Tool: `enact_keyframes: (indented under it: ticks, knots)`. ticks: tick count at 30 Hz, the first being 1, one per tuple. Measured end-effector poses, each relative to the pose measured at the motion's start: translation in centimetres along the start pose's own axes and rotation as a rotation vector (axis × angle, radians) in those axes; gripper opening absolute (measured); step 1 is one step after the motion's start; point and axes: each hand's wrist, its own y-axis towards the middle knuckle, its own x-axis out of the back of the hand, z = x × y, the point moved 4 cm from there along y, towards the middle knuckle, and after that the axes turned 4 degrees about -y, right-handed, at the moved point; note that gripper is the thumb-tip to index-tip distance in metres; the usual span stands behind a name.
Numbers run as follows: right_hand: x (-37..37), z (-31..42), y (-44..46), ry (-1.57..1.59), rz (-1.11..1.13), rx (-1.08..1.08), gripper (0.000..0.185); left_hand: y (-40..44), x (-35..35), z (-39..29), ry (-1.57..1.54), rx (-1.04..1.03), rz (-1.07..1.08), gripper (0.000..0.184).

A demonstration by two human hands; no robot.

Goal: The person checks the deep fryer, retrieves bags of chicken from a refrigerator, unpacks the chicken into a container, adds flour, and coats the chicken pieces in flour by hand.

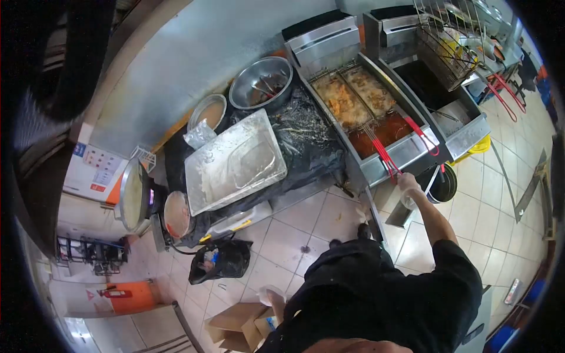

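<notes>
My right hand (407, 185), in a clear glove, is closed around the end of a red basket handle (384, 154) at the fryer's front edge. That handle leads to one of two wire baskets (341, 100) sunk in bubbling oil in the fryer (388, 136), with golden food frying in them. The other red handle (421, 135) stands free to the right. My left hand (273, 296), also in a clear glove, hangs low beside my body, above an open cardboard box (235, 323); its fingers are blurred and partly hidden.
A floury metal tray (235, 162), a steel bowl (261, 82) with tongs and a smaller bowl (208, 113) stand on the black-covered table. Below are a black bag (220, 262) and, right of the fryer, a black bucket (442, 182). Wire baskets (450, 50) hang at the upper right.
</notes>
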Motion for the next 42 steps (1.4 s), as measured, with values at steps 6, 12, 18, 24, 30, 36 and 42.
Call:
enact_keyframes:
  ticks: [6, 12, 18, 24, 30, 36, 42]
  knots:
    - [2.5, 0.7, 1.1, 0.246, -0.002, -0.151, 0.031, -0.5, 0.3, -0.1, 0.023, 0.046, -0.032, 0.029]
    - [4.7, 0.7, 1.2, -0.027, -0.277, 0.063, 0.030, -1.2, 0.2, 1.0, 0.055, 0.083, -0.035, 0.031]
    - [-2.0, -4.7, 3.9, 1.159, 0.001, -0.326, 0.024, 0.5, 0.0, 3.3, 0.117, 0.084, -0.030, 0.033]
    - [2.5, -1.5, 2.2, 0.028, -0.119, 0.168, 0.031, -1.1, -0.5, -0.4, 0.064, 0.084, -0.011, 0.034]
    - [-2.4, -1.0, 0.8, -0.059, 0.086, -0.015, 0.044, -1.5, -0.5, -1.1, 0.063, 0.080, 0.002, 0.035]
    - [8.1, 3.5, -0.6, 0.073, -0.293, 0.069, 0.026, -2.8, 0.4, -1.0, 0.071, 0.089, -0.001, 0.035]
    - [8.1, 3.4, -0.9, 0.121, -0.114, -0.060, 0.036, -3.8, 1.2, -0.4, 0.071, 0.096, -0.006, 0.036]
